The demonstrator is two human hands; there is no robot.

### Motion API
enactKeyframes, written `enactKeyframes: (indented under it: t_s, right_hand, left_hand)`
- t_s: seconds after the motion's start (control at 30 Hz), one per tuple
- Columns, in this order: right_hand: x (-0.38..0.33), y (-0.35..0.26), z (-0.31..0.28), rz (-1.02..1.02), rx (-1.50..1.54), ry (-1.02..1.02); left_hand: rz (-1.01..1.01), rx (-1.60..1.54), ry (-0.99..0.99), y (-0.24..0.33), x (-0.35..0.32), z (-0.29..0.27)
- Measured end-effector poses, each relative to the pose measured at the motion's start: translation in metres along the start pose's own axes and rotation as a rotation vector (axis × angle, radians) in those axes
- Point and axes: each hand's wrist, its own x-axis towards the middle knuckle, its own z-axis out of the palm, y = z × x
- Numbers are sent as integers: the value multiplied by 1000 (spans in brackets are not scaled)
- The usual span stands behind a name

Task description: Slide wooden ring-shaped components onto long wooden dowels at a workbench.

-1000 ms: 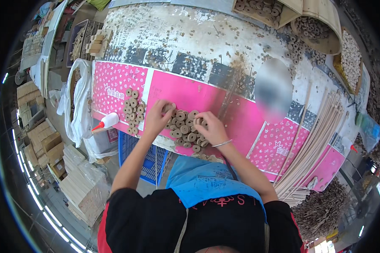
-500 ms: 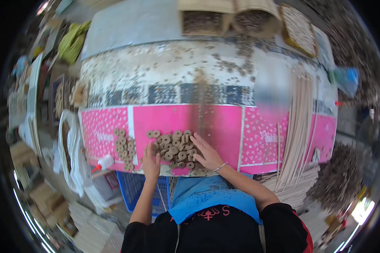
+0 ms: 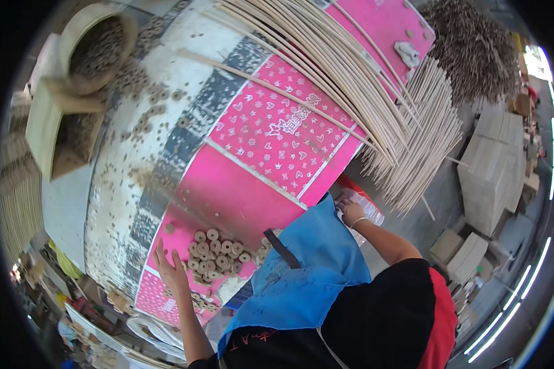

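My left hand (image 3: 172,269) is open, fingers spread, at the left side of a pile of round wooden discs with centre holes (image 3: 215,255) on the pink table top (image 3: 237,190). It holds nothing. Beyond the table's near edge, my right hand (image 3: 353,213) is low beside the blue apron (image 3: 317,246). Its fingers are bent closed on crinkled clear plastic, seemingly a bag (image 3: 370,210), with a red edge (image 3: 349,183) behind it. The fingertips are partly hidden. More discs (image 3: 204,302) lie near the left forearm.
Long thin wooden sticks (image 3: 326,67) lie across the table, some overhanging its edge above a stacked bundle (image 3: 412,147). A tipped round container (image 3: 129,46) and a box (image 3: 46,123) hold small discs, with loose ones scattered beside them. Wrapped pale stacks (image 3: 492,166) stand at right.
The view has swung to the right. My right hand has left the disc pile and gone down past the table edge to the plastic. My left hand remains beside the pile.
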Motion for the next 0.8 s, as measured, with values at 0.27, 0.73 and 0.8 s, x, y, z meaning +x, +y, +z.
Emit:
enactKeyframes:
  t_s: [0.27,0.73,0.8]
  right_hand:
    - [99,1,154,-222,-210,-220]
    - [330,-135,-26,-937,247,347]
    - [346,-132,-52,-921,279,339]
  left_hand:
    - [203,79,-15,43,38,23]
    - [11,37,220,109,148,66]
    - [-1,12,332,92,180,73]
